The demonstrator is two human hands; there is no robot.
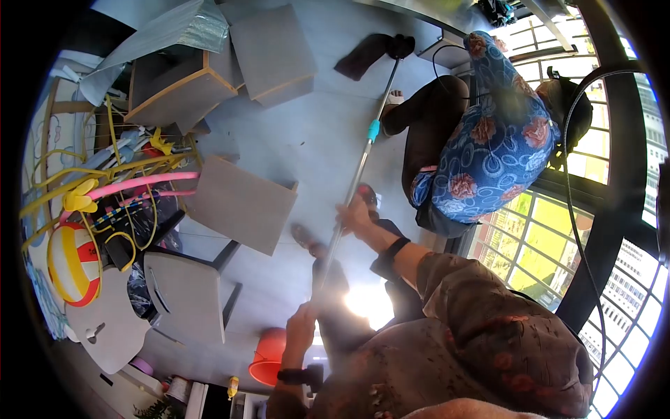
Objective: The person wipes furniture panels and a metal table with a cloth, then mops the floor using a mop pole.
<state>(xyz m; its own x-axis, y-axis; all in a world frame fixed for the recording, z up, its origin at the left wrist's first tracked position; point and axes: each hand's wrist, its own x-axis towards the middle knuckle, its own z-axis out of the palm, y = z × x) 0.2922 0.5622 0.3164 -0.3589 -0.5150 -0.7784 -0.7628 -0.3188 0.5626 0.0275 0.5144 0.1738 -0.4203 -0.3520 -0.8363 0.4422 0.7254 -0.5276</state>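
A long-handled mop runs diagonally across the middle, its silver pole (359, 167) fitted with a teal collar (374, 130). At the far end, its dark mop head (364, 57) lies flat on the floor. My right hand (356, 215) is closed around the pole, below the teal collar. Lower down, near the pole's end, my left hand (300, 328) is closed on it as well. The left hand's fingers are partly hidden. A red bucket (268, 356) stands on the floor just beyond my left wrist.
To the right sits another person in a blue floral top (481, 146), near the barred windows (537, 230). Grey boards and boxes (244, 206), a grey chair (185, 293), a ball (73, 265) and twisted balloons (139, 181) crowd the left side. A black cable (569, 188) hangs at right.
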